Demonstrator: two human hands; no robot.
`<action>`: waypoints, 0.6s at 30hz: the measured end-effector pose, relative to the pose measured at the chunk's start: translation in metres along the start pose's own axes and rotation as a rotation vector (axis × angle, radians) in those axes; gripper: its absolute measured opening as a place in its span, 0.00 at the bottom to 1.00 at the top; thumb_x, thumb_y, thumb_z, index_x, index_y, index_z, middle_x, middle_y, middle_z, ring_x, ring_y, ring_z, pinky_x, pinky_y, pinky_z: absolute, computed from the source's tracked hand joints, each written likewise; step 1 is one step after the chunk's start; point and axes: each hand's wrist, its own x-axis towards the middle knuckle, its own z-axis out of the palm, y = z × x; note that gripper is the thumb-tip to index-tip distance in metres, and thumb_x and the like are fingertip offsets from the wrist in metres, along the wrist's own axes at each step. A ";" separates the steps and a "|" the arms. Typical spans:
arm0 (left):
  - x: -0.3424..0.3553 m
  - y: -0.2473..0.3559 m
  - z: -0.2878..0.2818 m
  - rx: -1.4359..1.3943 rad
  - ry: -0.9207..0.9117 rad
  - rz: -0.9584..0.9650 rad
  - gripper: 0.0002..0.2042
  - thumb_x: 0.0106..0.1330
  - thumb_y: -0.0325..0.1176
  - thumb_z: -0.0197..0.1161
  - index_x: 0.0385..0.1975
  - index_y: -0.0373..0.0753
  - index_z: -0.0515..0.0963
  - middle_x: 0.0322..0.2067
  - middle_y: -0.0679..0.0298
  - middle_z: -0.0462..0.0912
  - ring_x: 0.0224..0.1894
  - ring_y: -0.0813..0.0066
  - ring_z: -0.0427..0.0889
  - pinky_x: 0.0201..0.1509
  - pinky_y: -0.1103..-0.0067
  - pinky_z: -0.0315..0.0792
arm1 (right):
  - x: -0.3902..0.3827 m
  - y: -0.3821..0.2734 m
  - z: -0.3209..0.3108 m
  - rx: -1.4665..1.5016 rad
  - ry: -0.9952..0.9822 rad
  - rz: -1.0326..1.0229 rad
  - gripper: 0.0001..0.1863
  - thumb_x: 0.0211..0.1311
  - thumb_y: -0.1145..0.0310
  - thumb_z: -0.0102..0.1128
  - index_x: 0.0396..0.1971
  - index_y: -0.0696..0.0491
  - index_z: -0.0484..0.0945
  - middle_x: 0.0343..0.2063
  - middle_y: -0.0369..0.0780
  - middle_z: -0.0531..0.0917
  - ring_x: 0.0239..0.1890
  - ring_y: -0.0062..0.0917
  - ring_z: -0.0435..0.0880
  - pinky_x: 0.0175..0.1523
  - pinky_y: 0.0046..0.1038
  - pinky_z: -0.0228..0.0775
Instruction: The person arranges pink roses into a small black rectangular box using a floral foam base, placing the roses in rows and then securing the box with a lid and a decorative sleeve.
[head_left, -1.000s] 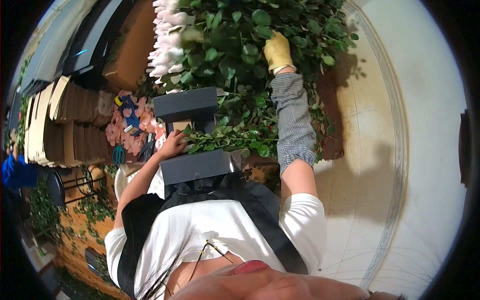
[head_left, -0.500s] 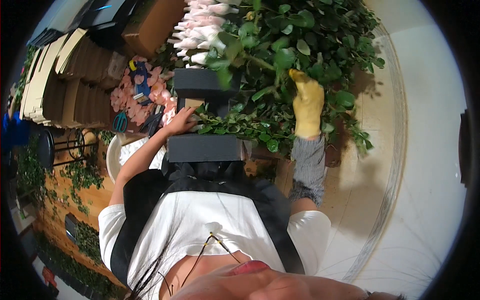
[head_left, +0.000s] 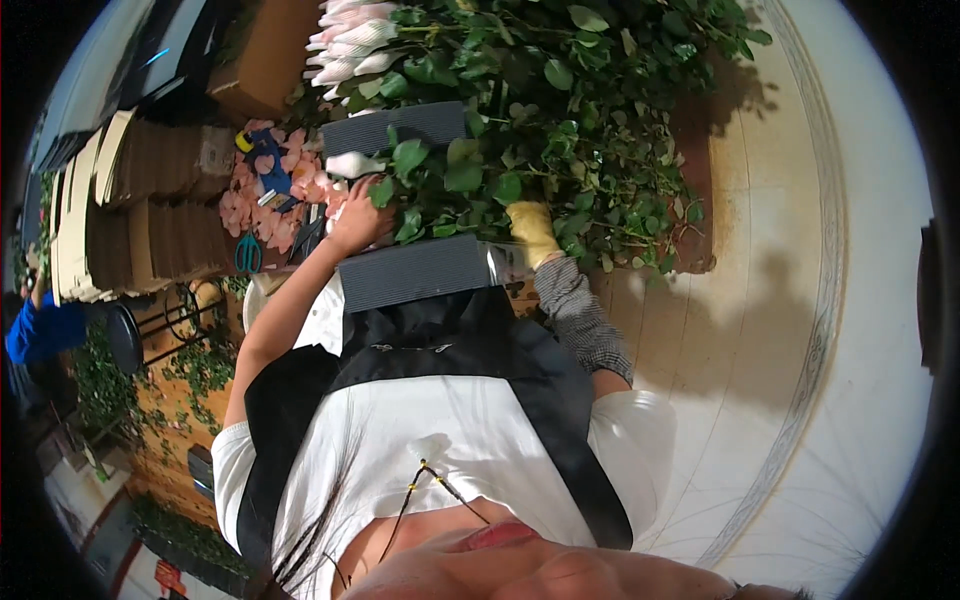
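Note:
Between two grey ridged blocks, the far one [head_left: 395,122] and the near one [head_left: 410,272], lie leafy stems [head_left: 462,170] with a white sleeved flower head [head_left: 350,165] at their left end. My bare left hand [head_left: 358,218] curls its fingers on the stems just below that head. My right hand [head_left: 532,228], in a yellow glove and below a grey checked sleeve, is closed on the stems to the right, its fingertips partly hidden by leaves. Pink-white sleeved flower heads [head_left: 350,40] lie at the top beside thick foliage [head_left: 610,70].
Cardboard stacks [head_left: 160,170], a brown box [head_left: 255,55], pink petals [head_left: 240,205] and teal scissors [head_left: 247,253] lie to the left. A person's blue sleeve [head_left: 45,330] shows at the far left beside a black stool [head_left: 125,338]. A pale wall [head_left: 870,300] runs along the right.
My gloved right hand has come down from the upper foliage toward me with stems. A white sleeved head and more leaves now lie between the blocks, above my left hand.

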 end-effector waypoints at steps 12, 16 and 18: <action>0.002 0.003 0.008 -0.434 0.033 -0.135 0.13 0.54 0.32 0.68 0.37 0.34 0.79 0.37 0.46 0.79 0.45 0.42 0.74 0.48 0.57 0.71 | 0.045 -0.043 -0.084 -0.095 -0.233 -0.191 0.31 0.52 0.81 0.60 0.59 0.46 0.77 0.50 0.44 0.83 0.55 0.40 0.79 0.61 0.38 0.70; -0.024 0.010 0.020 -0.608 0.157 -0.302 0.19 0.57 0.24 0.70 0.47 0.32 0.72 0.50 0.49 0.69 0.46 0.48 0.77 0.46 0.65 0.74 | 0.044 -0.049 -0.120 -0.136 -0.121 -0.075 0.27 0.50 0.84 0.60 0.51 0.46 0.83 0.38 0.40 0.86 0.45 0.39 0.82 0.54 0.40 0.74; -0.023 0.017 0.020 -0.827 0.263 -0.372 0.21 0.57 0.24 0.69 0.50 0.31 0.71 0.46 0.50 0.72 0.46 0.47 0.77 0.47 0.65 0.74 | 0.046 -0.057 -0.156 -0.217 -0.064 -0.147 0.21 0.55 0.77 0.65 0.50 0.46 0.84 0.36 0.43 0.86 0.41 0.36 0.84 0.50 0.35 0.77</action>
